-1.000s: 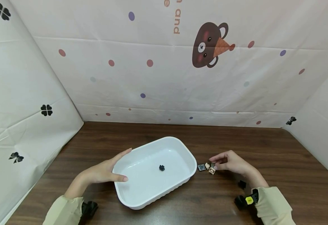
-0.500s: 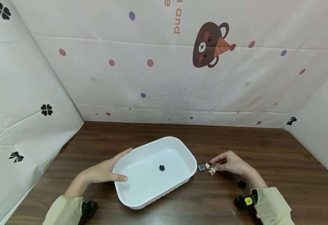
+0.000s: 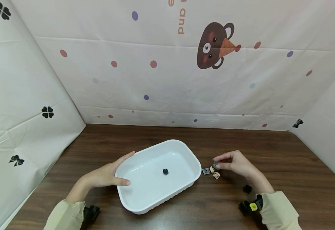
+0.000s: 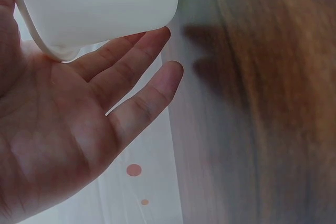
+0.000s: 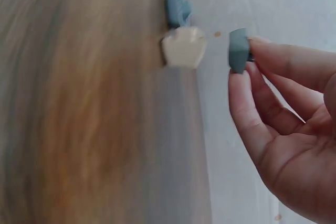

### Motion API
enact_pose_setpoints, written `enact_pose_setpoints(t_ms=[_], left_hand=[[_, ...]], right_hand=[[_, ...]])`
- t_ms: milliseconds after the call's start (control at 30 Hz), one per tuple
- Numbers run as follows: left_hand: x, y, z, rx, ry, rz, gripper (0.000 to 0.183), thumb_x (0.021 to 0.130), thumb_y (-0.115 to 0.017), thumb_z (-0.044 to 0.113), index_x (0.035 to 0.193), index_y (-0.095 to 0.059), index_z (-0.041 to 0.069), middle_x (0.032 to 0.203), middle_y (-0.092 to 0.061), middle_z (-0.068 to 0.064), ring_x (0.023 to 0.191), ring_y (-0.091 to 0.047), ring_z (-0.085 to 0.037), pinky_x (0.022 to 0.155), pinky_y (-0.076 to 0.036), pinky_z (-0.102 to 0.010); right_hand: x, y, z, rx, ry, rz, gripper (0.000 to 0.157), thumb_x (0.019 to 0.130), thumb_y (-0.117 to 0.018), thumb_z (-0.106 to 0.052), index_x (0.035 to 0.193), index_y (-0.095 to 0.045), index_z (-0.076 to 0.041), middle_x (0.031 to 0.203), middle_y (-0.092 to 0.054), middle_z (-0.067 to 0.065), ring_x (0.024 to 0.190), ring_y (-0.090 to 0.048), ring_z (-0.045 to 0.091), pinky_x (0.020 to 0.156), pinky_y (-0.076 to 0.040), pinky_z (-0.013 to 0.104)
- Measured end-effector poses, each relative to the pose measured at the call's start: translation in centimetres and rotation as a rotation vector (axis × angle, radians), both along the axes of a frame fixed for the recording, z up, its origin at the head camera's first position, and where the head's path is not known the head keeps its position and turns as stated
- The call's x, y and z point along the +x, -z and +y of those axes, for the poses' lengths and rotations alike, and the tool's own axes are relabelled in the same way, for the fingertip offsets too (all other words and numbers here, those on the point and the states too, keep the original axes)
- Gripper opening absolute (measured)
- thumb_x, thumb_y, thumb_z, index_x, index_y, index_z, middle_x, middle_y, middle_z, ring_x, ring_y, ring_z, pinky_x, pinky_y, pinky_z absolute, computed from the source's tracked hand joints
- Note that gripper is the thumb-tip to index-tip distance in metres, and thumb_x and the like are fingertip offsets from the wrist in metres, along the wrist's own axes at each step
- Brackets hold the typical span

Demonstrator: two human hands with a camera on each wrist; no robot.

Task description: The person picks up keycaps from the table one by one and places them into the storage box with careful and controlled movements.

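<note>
My left hand (image 3: 107,175) holds the left end of a white plastic tray (image 3: 144,195), thumb over the rim and fingers along the outer wall (image 4: 105,3). Inside the tray lies one small dark piece (image 3: 165,171), its kind too small to tell. Just right of the tray, my right hand (image 3: 239,164) pinches a grey-green keycap (image 5: 239,51) between thumb and fingertips, a little above the table. On the table beside it lie a grey-blue keycap (image 3: 206,171) and two beige ones, a small keycap (image 3: 212,169) and another with its hollow side showing (image 3: 216,175).
A black piece (image 3: 247,188) lies on the wooden table (image 3: 207,204) near my right wrist. White printed sheets (image 3: 167,80) enclose the table at the back and both sides. Dark devices are strapped at both wrists, such as the right wrist strap (image 3: 252,206).
My right hand has lifted the grey-green keycap slightly off the table, away from the beige ones. The left hand and the tray stay in place.
</note>
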State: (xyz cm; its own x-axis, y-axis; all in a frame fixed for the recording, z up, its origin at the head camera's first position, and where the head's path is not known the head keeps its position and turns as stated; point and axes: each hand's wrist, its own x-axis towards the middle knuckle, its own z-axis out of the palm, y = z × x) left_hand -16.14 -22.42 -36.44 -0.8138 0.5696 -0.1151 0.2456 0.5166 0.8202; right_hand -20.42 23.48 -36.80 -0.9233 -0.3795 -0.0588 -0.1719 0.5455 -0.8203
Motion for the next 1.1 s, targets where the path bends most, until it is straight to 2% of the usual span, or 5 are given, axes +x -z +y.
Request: enact_pose_setpoints(t_ms=[367, 733, 1100], left_hand=[[-0.1, 0.1, -0.1, 0.003, -0.005, -0.015, 0.093, 0.079, -0.071, 0.029, 0.147, -0.009, 0.017, 0.143, -0.026, -0.023, 0.117, -0.044, -0.033, 0.090, -0.036, -0.053], [-0.1, 0.1, -0.1, 0.006, -0.006, -0.019, 0.094, 0.079, -0.071, 0.028, 0.147, -0.009, 0.016, 0.143, -0.027, -0.022, 0.113, -0.048, -0.029, 0.088, -0.039, -0.047], [-0.1, 0.0, -0.1, -0.003, -0.003, -0.012, 0.094, 0.079, -0.071, 0.029, 0.147, -0.008, 0.016, 0.144, -0.024, -0.022, 0.115, -0.046, -0.030, 0.090, -0.037, -0.049]], right_hand=[[1.5, -2.0, -2.4, -0.145, 0.027, -0.001, 0.040, 0.079, -0.071, -0.014, 0.108, -0.061, 0.012, 0.101, -0.065, 0.019, 0.082, -0.062, 0.007, 0.071, -0.050, 0.024], [2.1, -2.6, -4.8, -0.217, -0.024, 0.060, 0.032, 0.078, -0.070, -0.007, 0.103, -0.063, 0.011, 0.100, -0.063, 0.023, 0.082, -0.062, 0.006, 0.070, -0.050, 0.024], [2.6, -3.3, -6.9, -0.276, -0.068, 0.072, 0.030, 0.078, -0.070, -0.003, 0.101, -0.062, 0.014, 0.097, -0.063, 0.023, 0.079, -0.062, 0.007, 0.067, -0.051, 0.024]])
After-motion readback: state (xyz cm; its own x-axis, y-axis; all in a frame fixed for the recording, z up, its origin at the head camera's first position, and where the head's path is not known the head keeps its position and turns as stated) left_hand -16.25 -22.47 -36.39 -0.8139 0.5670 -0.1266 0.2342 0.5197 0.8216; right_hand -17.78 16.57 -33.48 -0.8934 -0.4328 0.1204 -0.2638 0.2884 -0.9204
